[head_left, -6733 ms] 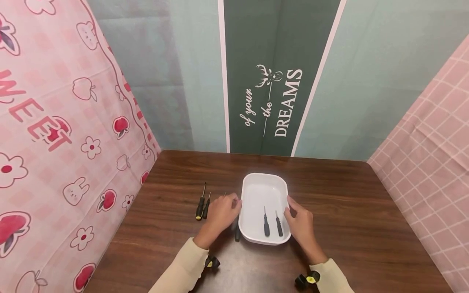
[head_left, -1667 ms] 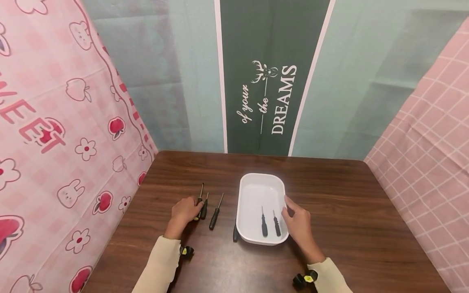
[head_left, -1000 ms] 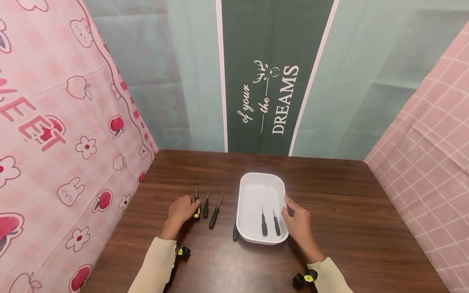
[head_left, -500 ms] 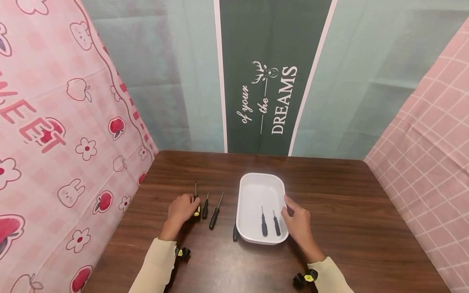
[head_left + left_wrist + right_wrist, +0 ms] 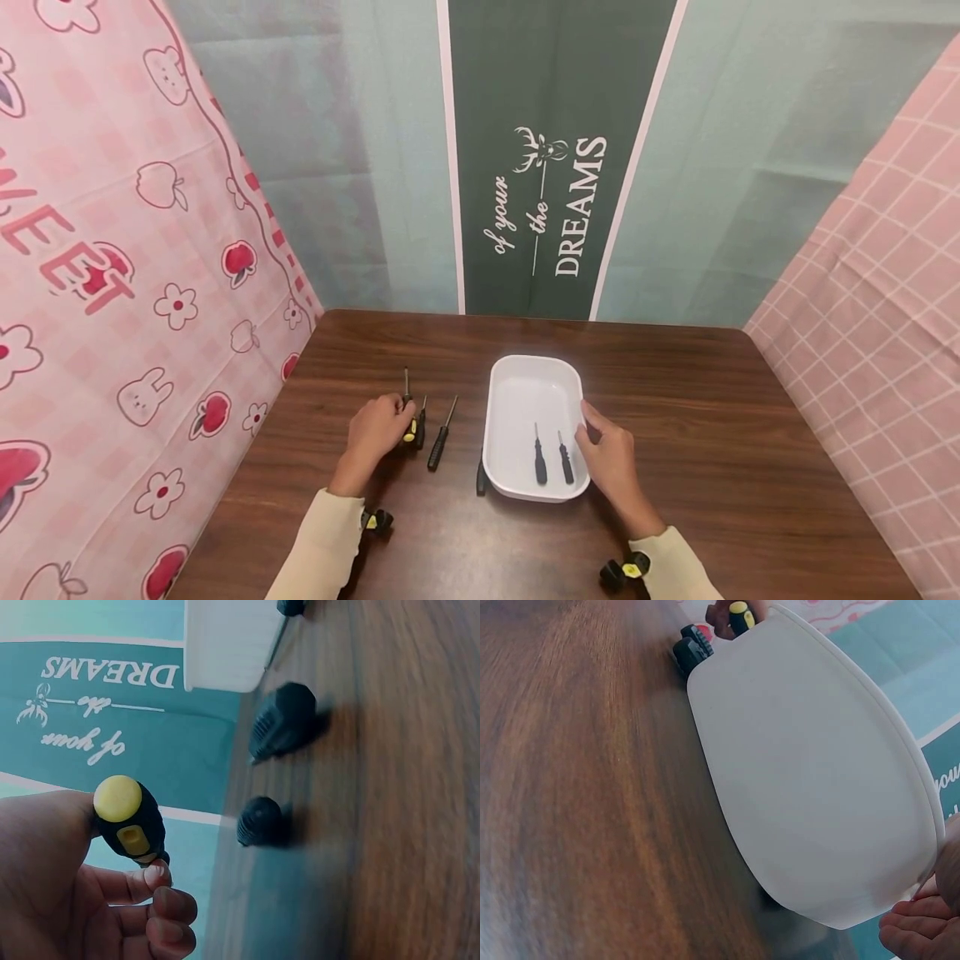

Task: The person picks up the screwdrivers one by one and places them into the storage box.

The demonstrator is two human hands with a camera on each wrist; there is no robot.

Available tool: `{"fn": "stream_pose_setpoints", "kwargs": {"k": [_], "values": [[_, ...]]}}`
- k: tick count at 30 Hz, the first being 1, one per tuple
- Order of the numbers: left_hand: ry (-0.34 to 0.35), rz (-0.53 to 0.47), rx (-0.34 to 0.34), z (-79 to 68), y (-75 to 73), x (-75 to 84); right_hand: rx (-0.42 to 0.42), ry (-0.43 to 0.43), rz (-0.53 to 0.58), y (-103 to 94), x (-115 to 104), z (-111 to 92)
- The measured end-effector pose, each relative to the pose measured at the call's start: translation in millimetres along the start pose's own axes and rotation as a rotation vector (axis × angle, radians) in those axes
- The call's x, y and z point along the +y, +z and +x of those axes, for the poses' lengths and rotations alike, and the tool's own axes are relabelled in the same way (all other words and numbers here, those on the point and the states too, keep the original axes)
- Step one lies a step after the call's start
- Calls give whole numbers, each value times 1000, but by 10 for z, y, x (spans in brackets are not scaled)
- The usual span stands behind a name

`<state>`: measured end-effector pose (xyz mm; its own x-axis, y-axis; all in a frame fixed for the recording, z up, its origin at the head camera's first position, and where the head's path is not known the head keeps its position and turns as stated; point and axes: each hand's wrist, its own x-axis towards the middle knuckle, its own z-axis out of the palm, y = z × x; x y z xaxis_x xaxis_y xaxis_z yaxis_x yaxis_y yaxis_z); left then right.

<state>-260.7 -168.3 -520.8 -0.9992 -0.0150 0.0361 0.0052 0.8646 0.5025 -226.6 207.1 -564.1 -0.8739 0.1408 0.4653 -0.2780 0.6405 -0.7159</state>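
Note:
My left hand (image 5: 378, 427) pinches a screwdriver with a yellow-capped black handle (image 5: 135, 825); its shank points away from me. In the left wrist view the thumb and fingers close on the handle, which appears raised off the table. Just right of it in the head view lie a small black screwdriver (image 5: 422, 427) and a longer one with a ribbed handle (image 5: 440, 446). My right hand (image 5: 611, 450) grips the right rim of a white tray (image 5: 525, 387). Inside the tray lie two small dark screwdrivers, one left (image 5: 541, 465) and one right (image 5: 566, 465).
A black handle (image 5: 481, 475) shows at the tray's left side, the rest of it hidden by the tray. The brown wooden table (image 5: 690, 400) meets a green curtain (image 5: 390, 250) behind and pink cloths (image 5: 202, 333) at the sides.
My left hand left the tray's left side, took hold of the yellow-capped screwdriver, shifted it left, and now brings it slightly right. The right hand stays on the tray.

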Motion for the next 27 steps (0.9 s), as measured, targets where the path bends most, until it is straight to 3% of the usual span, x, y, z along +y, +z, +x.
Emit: {"fn": "stream_pose_setpoints", "kwargs": {"k": [27], "values": [[29, 33, 8, -65, -60, 262, -6, 6, -17, -26, -21, 32]]}}
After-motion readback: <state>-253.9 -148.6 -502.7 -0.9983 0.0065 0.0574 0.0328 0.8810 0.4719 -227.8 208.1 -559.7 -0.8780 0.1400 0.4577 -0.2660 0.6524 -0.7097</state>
